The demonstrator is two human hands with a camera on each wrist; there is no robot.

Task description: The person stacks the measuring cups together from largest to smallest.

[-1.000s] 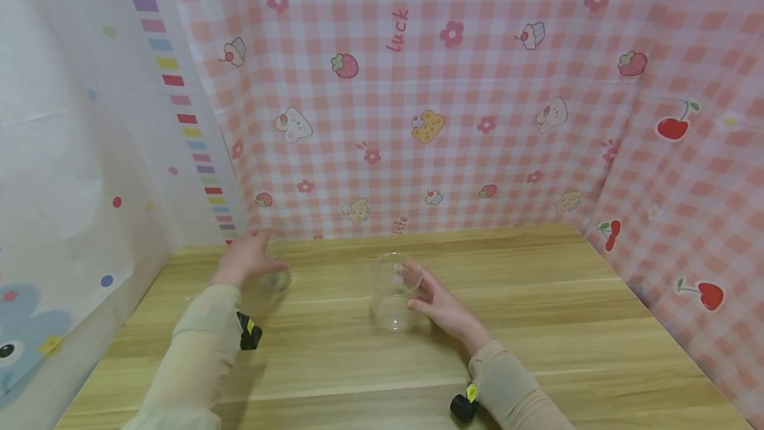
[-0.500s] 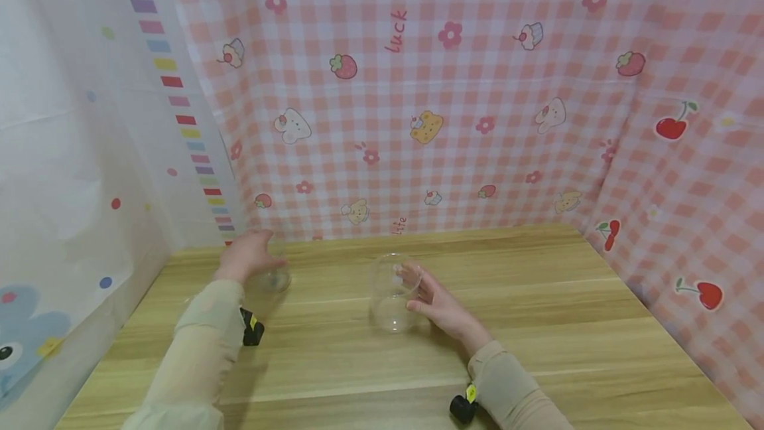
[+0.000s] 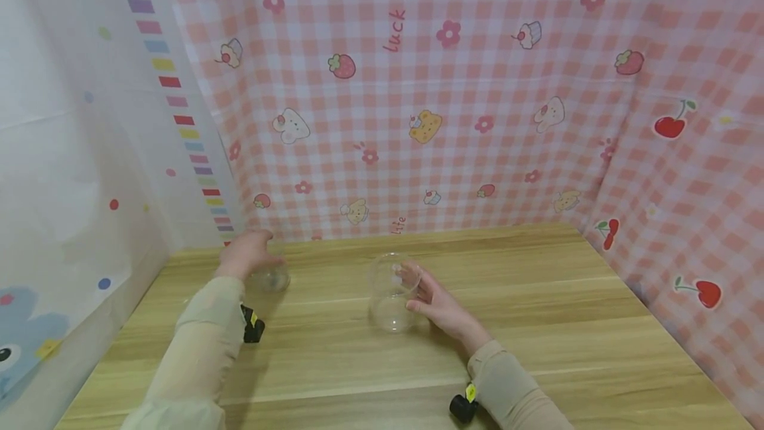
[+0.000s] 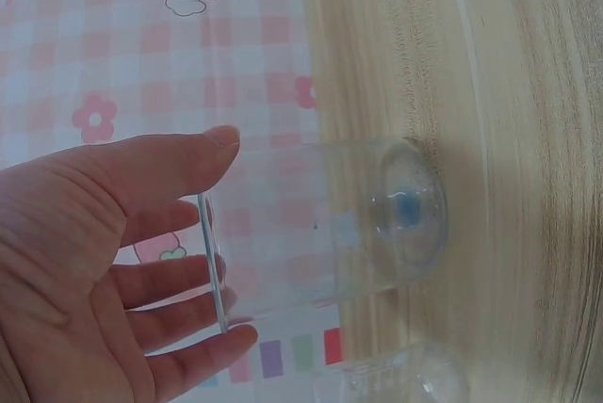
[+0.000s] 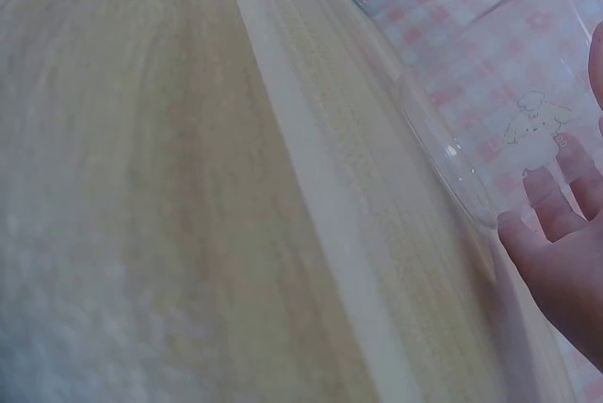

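Note:
Toward the back left of the table, my left hand (image 3: 247, 254) holds a clear cup (image 3: 274, 279) by its upper part. In the left wrist view, thumb and fingers spread around the rim of this clear cup (image 4: 283, 243), and its round base meets the wood. Near the middle, my right hand (image 3: 442, 304) grips a second, larger-looking clear cup (image 3: 388, 314) from its right side, thumb in front. Through the wall of that cup (image 5: 462, 111), fingers show in the right wrist view. Both cups stand upright on the table.
Another clear, rounded vessel (image 4: 415, 379) stands beside the left cup, partly cut off. The wooden table (image 3: 334, 377) ends at a pink checked cloth (image 3: 382, 171) behind and on the right, and a white cloth (image 3: 54, 151) on the left. Each wrist carries a small black camera (image 3: 462, 409).
Almost nothing has moved. The left forearm has shifted very slightly, and the head view has drifted a little. Both hands stay on their cups.

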